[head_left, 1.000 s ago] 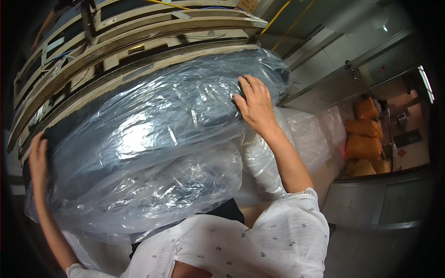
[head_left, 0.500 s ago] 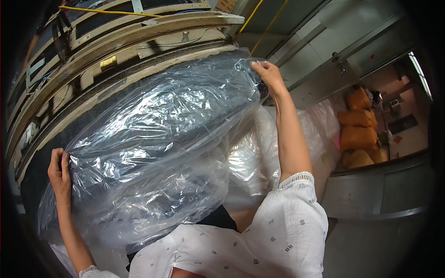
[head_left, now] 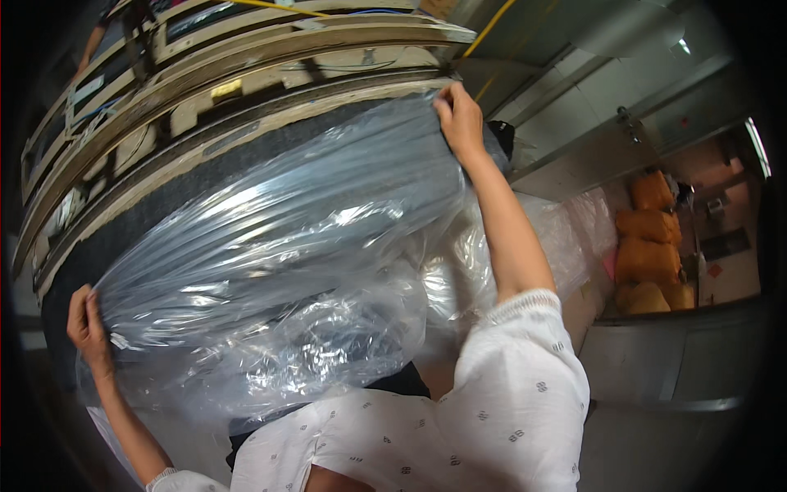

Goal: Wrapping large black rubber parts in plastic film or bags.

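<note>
A large sheet of clear plastic film (head_left: 287, 221) hangs stretched between my hands, with long taut creases along its far edge. My left hand (head_left: 88, 328) pinches its left corner, low at the left. At the far right, my right hand (head_left: 461, 123) grips the other corner close to the wooden frame. The film's near part droops in crumpled folds toward my white shirt. Under the film lies a dark, rough-surfaced cloth or pad (head_left: 176, 189), visible along its far side. Whether the film is one layer or several, I cannot tell.
Beyond the dark surface runs a long wooden frame (head_left: 270, 53) with rails and a yellow hose (head_left: 283, 8). More clear plastic (head_left: 566, 238) lies to the right. Orange sacks (head_left: 648, 246) are stacked past a metal-framed partition (head_left: 574, 156). Part of another person (head_left: 94, 37) shows at the far left.
Both hands have moved apart, the left outward and the right slightly up and away. The loose, wrinkled film between them has been pulled taut. My view has shifted a little.
</note>
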`<state>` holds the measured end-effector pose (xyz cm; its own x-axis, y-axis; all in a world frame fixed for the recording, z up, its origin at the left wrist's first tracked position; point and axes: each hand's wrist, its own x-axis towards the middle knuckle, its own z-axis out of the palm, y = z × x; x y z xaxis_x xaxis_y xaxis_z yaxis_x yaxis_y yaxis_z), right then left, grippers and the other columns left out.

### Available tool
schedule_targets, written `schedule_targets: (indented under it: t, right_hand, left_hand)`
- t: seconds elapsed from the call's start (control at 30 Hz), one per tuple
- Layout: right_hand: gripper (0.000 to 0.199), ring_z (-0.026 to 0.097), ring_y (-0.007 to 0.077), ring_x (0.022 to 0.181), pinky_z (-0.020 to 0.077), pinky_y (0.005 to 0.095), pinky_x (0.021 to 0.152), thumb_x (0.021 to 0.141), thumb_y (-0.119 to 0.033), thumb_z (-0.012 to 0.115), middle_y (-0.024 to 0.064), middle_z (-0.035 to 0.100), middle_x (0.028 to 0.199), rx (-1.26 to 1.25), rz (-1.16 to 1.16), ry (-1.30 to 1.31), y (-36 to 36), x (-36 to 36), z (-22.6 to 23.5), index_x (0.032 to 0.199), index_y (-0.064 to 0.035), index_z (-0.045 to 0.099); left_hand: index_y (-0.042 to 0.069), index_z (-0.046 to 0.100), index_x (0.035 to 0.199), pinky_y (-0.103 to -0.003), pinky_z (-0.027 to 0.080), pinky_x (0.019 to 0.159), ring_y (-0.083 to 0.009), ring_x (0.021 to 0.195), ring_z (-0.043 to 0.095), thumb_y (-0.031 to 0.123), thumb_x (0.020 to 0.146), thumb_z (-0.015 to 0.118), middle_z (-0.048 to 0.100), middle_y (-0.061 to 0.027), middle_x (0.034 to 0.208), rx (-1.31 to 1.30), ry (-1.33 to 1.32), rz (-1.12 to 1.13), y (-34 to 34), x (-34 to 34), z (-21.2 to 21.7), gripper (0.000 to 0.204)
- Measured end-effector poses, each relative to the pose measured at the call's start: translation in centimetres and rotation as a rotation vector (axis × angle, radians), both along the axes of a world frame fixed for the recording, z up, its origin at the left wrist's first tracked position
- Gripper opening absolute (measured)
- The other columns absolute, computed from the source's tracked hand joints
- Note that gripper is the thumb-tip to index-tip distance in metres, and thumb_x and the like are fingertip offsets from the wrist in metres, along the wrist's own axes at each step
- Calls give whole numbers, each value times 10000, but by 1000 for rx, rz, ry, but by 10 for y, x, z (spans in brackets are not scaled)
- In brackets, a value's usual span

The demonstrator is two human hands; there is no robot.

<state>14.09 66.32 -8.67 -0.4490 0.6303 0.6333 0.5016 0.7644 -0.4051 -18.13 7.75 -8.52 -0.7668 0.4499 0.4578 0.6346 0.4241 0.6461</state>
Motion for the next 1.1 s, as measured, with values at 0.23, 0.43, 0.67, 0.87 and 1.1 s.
schedule_targets:
  t: [0.23,0.43,0.67,0.87,1.1]
  right_hand:
    - [141,600,216,657,464,326,636,764,-156,625,95,620,708,-315,165,49,-48,-13,9,829,-31,617]
    - [162,605,224,679,463,327,647,740,-202,659,89,629,728,-298,95,68,-37,-21,-1,818,-63,634]
    - [356,604,230,732,462,338,674,687,-265,716,83,626,781,-339,62,-84,-55,-22,5,960,-67,602]
    - [325,514,111,731,417,249,671,726,-200,707,22,580,820,-560,413,-211,-13,-32,2,957,0,598]
    - [189,565,134,745,430,237,732,845,-173,605,39,603,834,-851,623,170,-39,-54,60,942,-18,556]
  left_hand:
    - [-51,605,987,-308,382,930,-176,934,571,40,889,539,632,-103,992,-327,395,36,-143,32,9,149]
    - [-38,595,957,-292,428,627,-216,643,522,-29,836,566,605,-127,823,-285,488,-59,-116,101,17,125]
    - [-15,599,968,-318,430,552,-284,606,517,-29,789,615,579,-145,774,-389,468,-76,-154,146,-35,179]
    - [-1,629,935,-334,419,625,-252,689,530,64,838,575,567,-118,776,-307,37,122,-138,166,-79,129]
    - [75,612,1043,-248,408,818,-135,920,539,224,929,481,599,-17,989,362,-345,343,-138,59,-29,229]
